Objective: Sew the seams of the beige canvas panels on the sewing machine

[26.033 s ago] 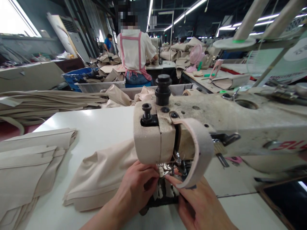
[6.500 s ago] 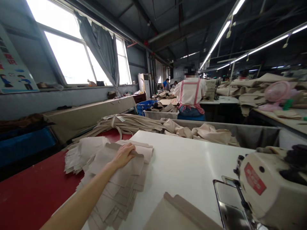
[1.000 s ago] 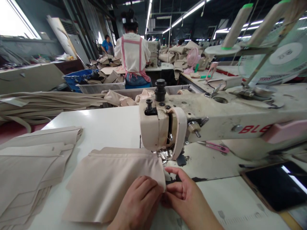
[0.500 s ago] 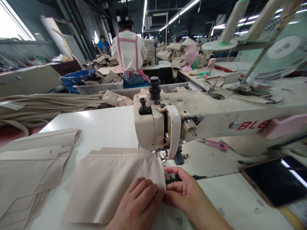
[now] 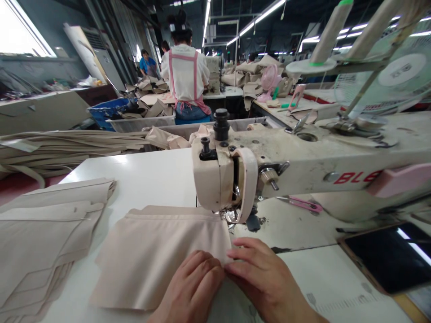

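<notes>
A beige fabric piece [image 5: 158,255] lies flat on the white table [image 5: 151,175], its right edge just in front of the sewing machine's presser foot [image 5: 232,217]. My left hand [image 5: 191,287] rests on the fabric's near right corner with its fingers curled down. My right hand [image 5: 262,276] lies beside it, fingers pressed together and pinching the fabric's right edge. The two hands touch each other. The beige sewing machine [image 5: 303,166] stands right behind them.
A stack of cut beige pieces [image 5: 43,233] sits at the left of the table. Pink snips [image 5: 301,204] and a dark phone [image 5: 390,255] lie to the right. Bundled strips [image 5: 67,146] and bins stand behind. A person in a pink apron [image 5: 186,76] works ahead.
My right hand has turned palm down and closed onto the fabric's right edge. My left hand stays on the corner. The view shifted slightly.
</notes>
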A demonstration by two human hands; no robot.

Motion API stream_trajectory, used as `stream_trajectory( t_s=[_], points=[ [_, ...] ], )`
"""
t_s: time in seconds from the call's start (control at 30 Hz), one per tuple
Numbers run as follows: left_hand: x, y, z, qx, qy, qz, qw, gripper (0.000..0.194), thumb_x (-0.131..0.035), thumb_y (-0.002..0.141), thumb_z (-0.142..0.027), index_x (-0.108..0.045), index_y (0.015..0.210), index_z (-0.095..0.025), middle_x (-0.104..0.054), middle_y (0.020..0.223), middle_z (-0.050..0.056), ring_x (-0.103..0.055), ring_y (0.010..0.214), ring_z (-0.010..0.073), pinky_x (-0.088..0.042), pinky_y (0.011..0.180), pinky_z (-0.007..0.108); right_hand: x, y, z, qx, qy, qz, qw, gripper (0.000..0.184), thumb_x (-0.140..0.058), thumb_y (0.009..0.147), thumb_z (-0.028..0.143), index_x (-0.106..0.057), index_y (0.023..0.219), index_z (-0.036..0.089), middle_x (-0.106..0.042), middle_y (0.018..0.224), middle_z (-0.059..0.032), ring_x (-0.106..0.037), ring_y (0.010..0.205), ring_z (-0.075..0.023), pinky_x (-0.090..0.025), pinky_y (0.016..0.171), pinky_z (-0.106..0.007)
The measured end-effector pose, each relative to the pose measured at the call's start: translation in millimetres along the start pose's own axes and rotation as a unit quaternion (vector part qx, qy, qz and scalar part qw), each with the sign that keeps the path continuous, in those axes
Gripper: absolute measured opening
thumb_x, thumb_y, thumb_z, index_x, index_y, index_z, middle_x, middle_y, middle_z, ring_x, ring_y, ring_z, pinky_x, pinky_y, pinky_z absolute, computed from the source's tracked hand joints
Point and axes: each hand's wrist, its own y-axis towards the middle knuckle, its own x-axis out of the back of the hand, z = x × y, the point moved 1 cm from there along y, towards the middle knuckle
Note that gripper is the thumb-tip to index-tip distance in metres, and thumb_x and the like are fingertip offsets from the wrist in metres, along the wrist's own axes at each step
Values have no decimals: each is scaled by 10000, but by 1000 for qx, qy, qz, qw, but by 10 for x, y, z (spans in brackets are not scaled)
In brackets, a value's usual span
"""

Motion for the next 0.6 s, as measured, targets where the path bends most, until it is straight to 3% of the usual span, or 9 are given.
stream_trajectory(
  t_s=[0.07, 0.13, 0.23, 0.3, 0.43, 0.6],
  points=[
    [66, 71, 76, 56, 6, 38, 998, 143, -450, 951, -97, -570, 887, -144, -632, 771, 45, -547, 706, 163, -474, 659, 270, -7, 49, -10, 65, -20, 35, 997, 199, -488, 947, 109, -669, 1014, 156, -727, 982, -80, -631, 1024, -204, -519, 924, -317],
    [154, 157, 211, 94, 54, 97, 989, 107, -499, 935, -143, -599, 966, -165, -654, 892, 54, -579, 817, 195, -484, 735, 307, -27, 87, -7, 93, -47, 48, 993, 291, -390, 986, 131, -680, 963, 125, -729, 896, -104, -666, 906, -201, -549, 852, -308],
    [258, 234, 445, 93, 109, 173, 974, 229, -503, 933, -148, -597, 1137, -190, -643, 1127, 55, -565, 1012, 228, -463, 885, 361, -56, 103, 6, 111, -78, 34, 990, 418, -284, 1010, 143, -688, 905, 123, -723, 818, -107, -682, 829, -201, -570, 795, -293],
    [282, 235, 561, 90, 104, 201, 970, 248, -485, 953, -162, -588, 1174, -203, -635, 1158, 32, -558, 1029, 209, -451, 902, 338, -61, 94, -6, 120, -87, 47, 988, 430, -269, 1008, 134, -689, 916, 127, -738, 829, -105, -696, 837, -201, -581, 797, -290],
    [260, 247, 665, 81, 109, 196, 971, 208, -463, 973, -183, -614, 1115, -207, -635, 1151, 27, -557, 1007, 201, -433, 864, 318, -33, 96, -90, 115, -84, 84, 986, 314, -372, 972, 108, -676, 1052, 121, -752, 978, -132, -702, 949, -213, -593, 851, -311],
    [237, 393, 766, 97, 99, 148, 979, 269, -413, 982, -171, -651, 855, -173, -674, 900, 26, -573, 794, 171, -420, 722, 289, -17, 183, -183, 129, -102, 64, 984, 314, -400, 953, 61, -660, 1128, 66, -728, 1069, -163, -672, 1049, -234, -565, 928, -341]
  ],
)
